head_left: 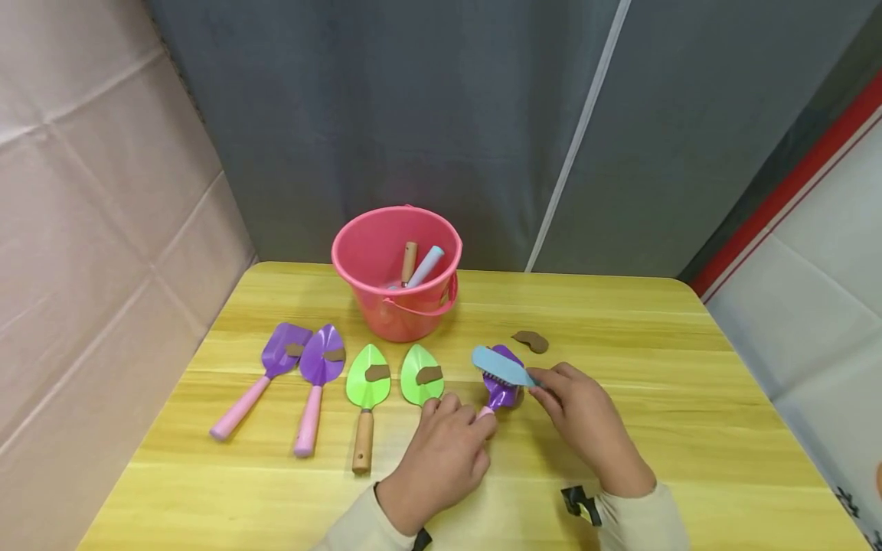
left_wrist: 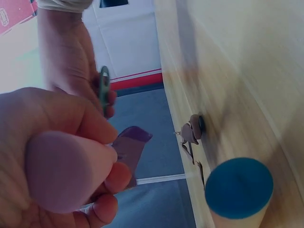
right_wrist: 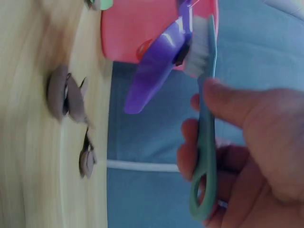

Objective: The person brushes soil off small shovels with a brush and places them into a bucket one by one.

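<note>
My left hand [head_left: 441, 463] grips the pink handle [left_wrist: 66, 173] of a purple trowel [head_left: 501, 394], blade pointing away from me. Between the thumb and fingers of my right hand [head_left: 594, 425] is a blue brush [head_left: 501, 366], its white bristles right at the blade in the right wrist view. A brown patch [right_wrist: 181, 54] shows on that blade by the bristles. In the head view the brush overlaps much of the blade. A green trowel [head_left: 416, 389] with a brown patch lies just beyond my left hand, which hides its handle.
Two purple trowels with pink handles [head_left: 311, 425] and a green trowel with a wooden handle [head_left: 362, 444] lie to the left, brown patches on their blades. Behind stands a pink bucket [head_left: 400, 317] holding handled tools. Brown pieces [head_left: 532, 341] lie on the table at the right.
</note>
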`<state>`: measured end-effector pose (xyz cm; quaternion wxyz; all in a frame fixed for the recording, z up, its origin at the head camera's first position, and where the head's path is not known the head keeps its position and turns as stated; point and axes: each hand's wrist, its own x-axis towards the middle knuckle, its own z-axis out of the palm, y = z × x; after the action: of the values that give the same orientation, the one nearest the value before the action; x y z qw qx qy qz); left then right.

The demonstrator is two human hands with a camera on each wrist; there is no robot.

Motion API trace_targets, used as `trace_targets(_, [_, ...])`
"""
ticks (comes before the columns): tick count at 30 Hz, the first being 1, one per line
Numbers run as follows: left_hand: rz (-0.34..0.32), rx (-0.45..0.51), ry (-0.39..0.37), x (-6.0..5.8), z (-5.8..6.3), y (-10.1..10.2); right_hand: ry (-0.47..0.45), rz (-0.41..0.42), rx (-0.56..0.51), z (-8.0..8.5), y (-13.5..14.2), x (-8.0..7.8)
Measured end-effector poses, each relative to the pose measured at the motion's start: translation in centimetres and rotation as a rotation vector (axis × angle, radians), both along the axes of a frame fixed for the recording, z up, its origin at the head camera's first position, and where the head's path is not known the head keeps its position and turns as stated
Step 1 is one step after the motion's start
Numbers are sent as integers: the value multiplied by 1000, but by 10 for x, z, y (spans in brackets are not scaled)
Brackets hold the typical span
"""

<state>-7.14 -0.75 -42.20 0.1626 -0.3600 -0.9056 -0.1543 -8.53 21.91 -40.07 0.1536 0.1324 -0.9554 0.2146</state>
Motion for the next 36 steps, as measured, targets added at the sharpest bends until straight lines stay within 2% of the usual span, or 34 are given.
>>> trace_targets(2, [-7,11,-10,1,0,0,8,-46,10,-1,0,-1])
trace_targets(5, [-13,32,-21,2,0,0,105,-147,36,-3,3,-2])
trace_targets(7, [-11,41,-21,2,0,0,164,-179,38,-4,5,-2])
trace_targets(8, [-10,43,-20,2,-1,0,177,-176,35,-4,6,-2])
trace_targets(10, [-6,45,-15,1,-1,-1,162,-120,15,-2,6,-1])
trace_targets(13, [-12,44,-10,1,0,-1,76,-10,9,-1,4,0])
trace_targets(15, [-25,47,-6,2,0,-1,27,8,8,-1,2,2])
trace_targets(18, [-51,59,-7,4,2,0,38,-64,11,-3,2,3])
trace_targets(22, [-70,69,-14,7,2,1,156,-197,4,-3,7,4])
trace_targets(25, [-57,65,-12,7,2,0,189,-233,-15,0,11,5])
trace_targets(28, [-39,64,-13,4,0,-2,143,-179,-34,3,11,6])
trace_targets(32, [-37,72,-13,2,-2,-2,11,-61,-4,2,7,5])
trace_targets(34, [-37,77,-12,2,-2,-2,-16,-58,23,1,6,4])
trace_targets(36, [-36,81,-9,2,-2,-2,-1,-99,44,0,6,3])
